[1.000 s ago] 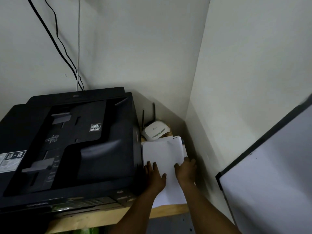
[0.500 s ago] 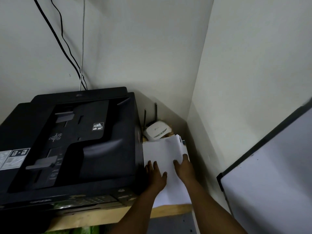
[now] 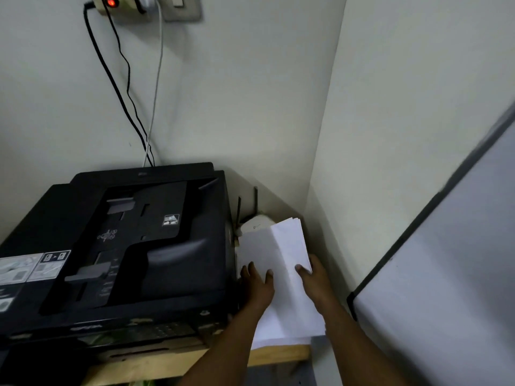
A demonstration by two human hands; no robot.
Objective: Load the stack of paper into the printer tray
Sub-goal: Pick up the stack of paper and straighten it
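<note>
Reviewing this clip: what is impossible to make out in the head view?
- Printer paper tray: not identifiable; the dim front is blurred.
- White router: mostly hidden behind the lifted paper stack.
- Right hand fingers: tucked under the sheets, so the grip is unclear.
- Left hand: lies on the paper.
- Printer's left side: cut off by the edge.

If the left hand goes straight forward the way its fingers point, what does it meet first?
Probably the white router behind the paper stack; the left hand lies on the stack, fingers pointing there. Depth is unclear.
</note>
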